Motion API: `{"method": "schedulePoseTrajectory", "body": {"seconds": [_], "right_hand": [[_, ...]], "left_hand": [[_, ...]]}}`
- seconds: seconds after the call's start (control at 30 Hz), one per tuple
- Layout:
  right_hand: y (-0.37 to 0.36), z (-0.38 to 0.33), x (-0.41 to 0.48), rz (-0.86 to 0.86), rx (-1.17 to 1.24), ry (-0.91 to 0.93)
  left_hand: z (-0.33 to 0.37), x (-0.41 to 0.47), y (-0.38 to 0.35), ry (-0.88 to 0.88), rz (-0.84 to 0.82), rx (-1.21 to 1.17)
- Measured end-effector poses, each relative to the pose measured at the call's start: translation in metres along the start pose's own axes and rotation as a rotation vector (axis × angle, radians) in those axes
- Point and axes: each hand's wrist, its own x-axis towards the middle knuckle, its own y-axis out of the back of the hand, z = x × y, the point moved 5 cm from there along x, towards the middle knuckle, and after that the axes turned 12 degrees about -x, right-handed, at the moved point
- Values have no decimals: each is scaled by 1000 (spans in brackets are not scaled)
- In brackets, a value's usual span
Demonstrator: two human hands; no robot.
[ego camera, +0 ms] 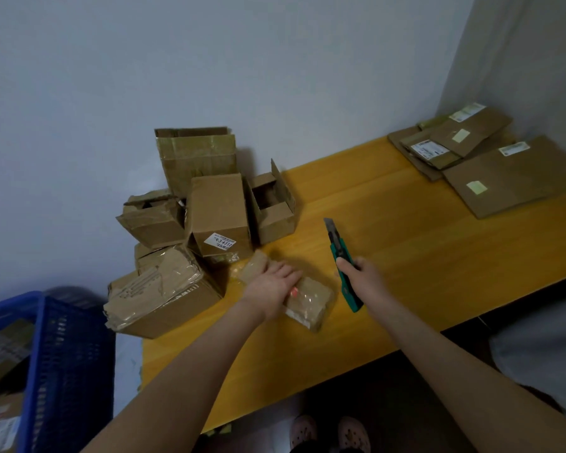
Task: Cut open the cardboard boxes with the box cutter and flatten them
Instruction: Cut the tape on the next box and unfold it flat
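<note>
Cardboard is gathered in a pile at the left centre of the frame, on the left end of a yellow wooden table (pixel 422 256) against a pale wall. A small tape-wrapped box (pixel 312 302) is laid on its side on the table just right of the pile, below the middle of the frame. It is pressed down by the left hand (pixel 272 287), whose fingers are laid fairly straight and close together across its top; whether the thumb is hooked round the near side cannot be told. A green box cutter (pixel 340 248) is gripped by the right hand (pixel 361 276) just to the right of that box, apart from it, with the fingers curled round the handle. Its blade is extended and pointed toward the top of the frame, and the butt of the handle is seen below the hand. In the pile, a labelled box (pixel 218 217) is stood upright, with a tall open box (pixel 196 155) behind it, a small open box (pixel 272 207) at its right and a crushed box (pixel 151 220) at its left. A large taped box (pixel 164 295) is set nearest the table's left edge. Flattened boxes (pixel 504 178) are stacked at the upper right, on the table's far end. A blue basket (pixel 66 354) holding more cardboard is seen at the lower left.
</note>
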Motion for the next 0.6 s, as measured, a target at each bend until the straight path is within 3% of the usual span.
{"method": "schedulePoseTrajectory", "body": {"seconds": [0.1, 0.17, 0.23, 0.3, 0.4, 0.6], "right_hand": [[-16, -1, 5, -66, -46, -34], [-26, 2, 4, -113, -53, -71], [-36, 6, 1, -134, -10, -101], [-45, 7, -5, -155, 47, -132], [-55, 10, -10, -152, 86, -151], [-75, 12, -20, -241, 200, -210]], "left_hand": [[1, -18, -6, -1, 111, -40], [-7, -31, -6, 150, 309, -232], [-20, -40, -9, 396, 445, -571], [-25, -42, -16, 579, 461, -874], [-26, -40, -21, 755, 522, -1126], [-17, -23, -24, 860, 298, -1066]]}}
